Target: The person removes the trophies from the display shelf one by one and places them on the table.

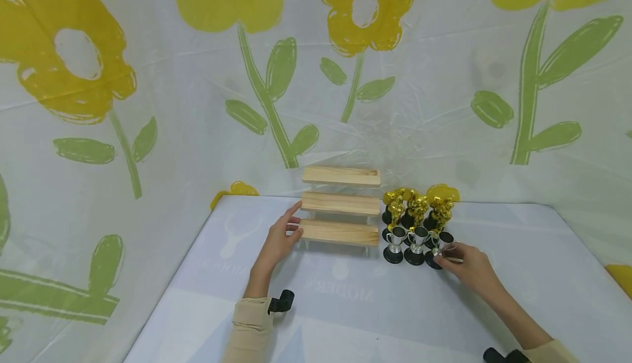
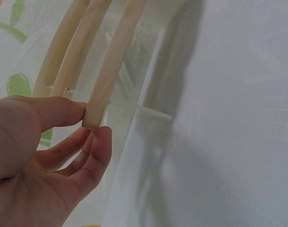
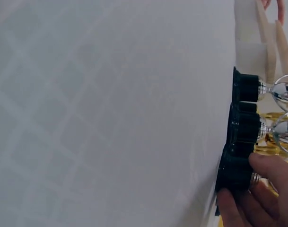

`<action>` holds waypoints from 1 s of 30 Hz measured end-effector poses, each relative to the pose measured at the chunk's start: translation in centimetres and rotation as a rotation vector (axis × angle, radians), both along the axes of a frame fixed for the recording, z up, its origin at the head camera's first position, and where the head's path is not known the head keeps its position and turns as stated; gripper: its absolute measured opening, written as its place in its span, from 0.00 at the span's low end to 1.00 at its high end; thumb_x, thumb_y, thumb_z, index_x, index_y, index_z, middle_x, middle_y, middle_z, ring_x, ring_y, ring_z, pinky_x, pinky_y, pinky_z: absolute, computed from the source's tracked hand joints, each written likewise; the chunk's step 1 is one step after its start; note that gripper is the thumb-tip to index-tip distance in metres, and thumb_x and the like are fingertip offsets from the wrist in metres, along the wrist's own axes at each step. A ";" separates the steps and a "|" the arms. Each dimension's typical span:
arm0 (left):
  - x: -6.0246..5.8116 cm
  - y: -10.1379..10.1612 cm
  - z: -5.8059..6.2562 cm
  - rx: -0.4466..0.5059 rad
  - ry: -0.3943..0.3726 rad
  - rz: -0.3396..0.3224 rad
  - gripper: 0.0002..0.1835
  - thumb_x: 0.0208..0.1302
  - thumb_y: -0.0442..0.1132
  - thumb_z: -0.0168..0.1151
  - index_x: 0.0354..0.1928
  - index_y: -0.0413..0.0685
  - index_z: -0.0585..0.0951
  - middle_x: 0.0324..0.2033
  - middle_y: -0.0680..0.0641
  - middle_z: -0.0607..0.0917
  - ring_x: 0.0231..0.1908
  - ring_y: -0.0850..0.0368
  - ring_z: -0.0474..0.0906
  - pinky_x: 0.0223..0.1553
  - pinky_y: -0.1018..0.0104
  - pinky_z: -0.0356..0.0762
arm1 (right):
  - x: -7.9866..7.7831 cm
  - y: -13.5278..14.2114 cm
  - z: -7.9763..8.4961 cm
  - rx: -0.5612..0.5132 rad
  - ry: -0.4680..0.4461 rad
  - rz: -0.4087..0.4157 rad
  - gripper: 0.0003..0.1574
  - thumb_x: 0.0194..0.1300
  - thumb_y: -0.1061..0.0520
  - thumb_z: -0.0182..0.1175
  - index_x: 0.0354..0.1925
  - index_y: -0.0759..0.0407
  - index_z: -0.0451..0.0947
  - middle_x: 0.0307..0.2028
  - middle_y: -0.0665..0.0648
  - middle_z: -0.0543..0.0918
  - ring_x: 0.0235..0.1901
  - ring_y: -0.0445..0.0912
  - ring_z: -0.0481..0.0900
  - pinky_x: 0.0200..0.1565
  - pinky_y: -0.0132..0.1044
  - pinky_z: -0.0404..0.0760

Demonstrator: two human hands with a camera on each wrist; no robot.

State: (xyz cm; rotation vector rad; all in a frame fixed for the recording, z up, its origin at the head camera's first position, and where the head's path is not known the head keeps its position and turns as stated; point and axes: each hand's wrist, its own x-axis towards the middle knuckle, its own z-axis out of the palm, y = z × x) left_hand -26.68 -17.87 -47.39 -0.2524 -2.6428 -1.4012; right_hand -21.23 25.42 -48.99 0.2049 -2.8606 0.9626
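A three-tier wooden display shelf (image 1: 340,232) with clear supports stands at the back of the table. At its left end, my left hand (image 1: 276,242) pinches the lowest board (image 2: 108,80), thumb on one face and fingertips on the other. To the right of the shelf, three small silver trophy cups on black bases form the front row. My right hand (image 1: 471,270) holds the rightmost silver trophy cup (image 1: 445,239); in the right wrist view its thumb and fingers grip the black base (image 3: 233,172), which stands close beside the neighbouring base (image 3: 244,124).
Several gold figurine trophies (image 1: 417,205) on black bases crowd behind the silver cups, partly hidden by them. The white table (image 1: 345,319) ends at a flower-printed curtain (image 1: 419,105) behind and to the left.
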 end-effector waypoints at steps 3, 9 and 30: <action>0.0 0.0 0.0 0.000 0.003 -0.002 0.38 0.65 0.30 0.61 0.73 0.66 0.63 0.53 0.39 0.81 0.51 0.44 0.81 0.49 0.52 0.83 | 0.0 0.0 0.0 0.004 0.018 -0.003 0.19 0.62 0.49 0.67 0.41 0.64 0.81 0.42 0.69 0.87 0.41 0.62 0.87 0.41 0.51 0.86; -0.1 0.1 0.0 -0.008 0.011 0.001 0.38 0.65 0.30 0.61 0.73 0.66 0.63 0.53 0.39 0.81 0.50 0.44 0.81 0.49 0.53 0.84 | -0.1 -0.1 -0.2 0.007 0.040 -0.013 0.20 0.61 0.50 0.68 0.41 0.66 0.80 0.41 0.69 0.87 0.40 0.61 0.87 0.43 0.53 0.85; 0.0 0.0 0.0 -0.011 0.029 -0.005 0.37 0.65 0.29 0.61 0.73 0.63 0.64 0.52 0.38 0.81 0.50 0.44 0.82 0.48 0.53 0.84 | 0.0 -0.2 -0.2 0.008 0.026 -0.014 0.20 0.60 0.50 0.68 0.41 0.65 0.80 0.41 0.69 0.87 0.40 0.62 0.87 0.42 0.53 0.85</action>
